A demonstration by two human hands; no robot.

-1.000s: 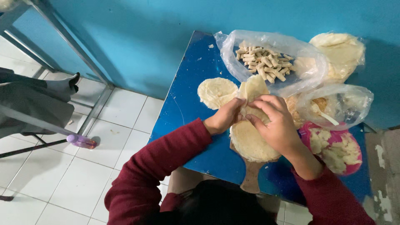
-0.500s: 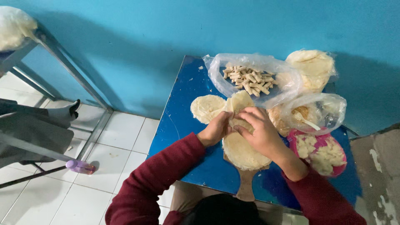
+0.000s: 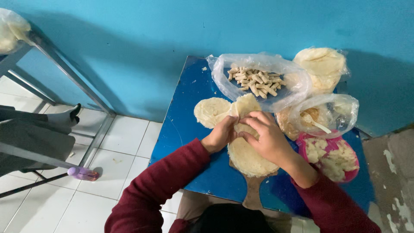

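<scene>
A round pale dough wrapper [image 3: 246,156] lies on a wooden board [image 3: 252,195] on the small blue table [image 3: 185,125]. Both hands work at its far edge. My left hand [image 3: 221,134] pinches the fold from the left, and my right hand [image 3: 264,136] curls over the rolled part from the right. A second wrapper piece [image 3: 246,103] sticks up just beyond the fingers. Another flat round wrapper [image 3: 211,111] lies to the left of the hands.
A clear bag of small rolled pieces [image 3: 255,80] lies at the back. A bagged stack of wrappers [image 3: 321,65] is back right, a bag with a white spoon [image 3: 321,115] beside it, and a pink bowl of filling [image 3: 333,157]. A metal frame [image 3: 64,73] stands left over white floor tiles.
The view has shifted a little; the table sits more centred. Both hands stay on the wrapper's far edge, still rolling it.
</scene>
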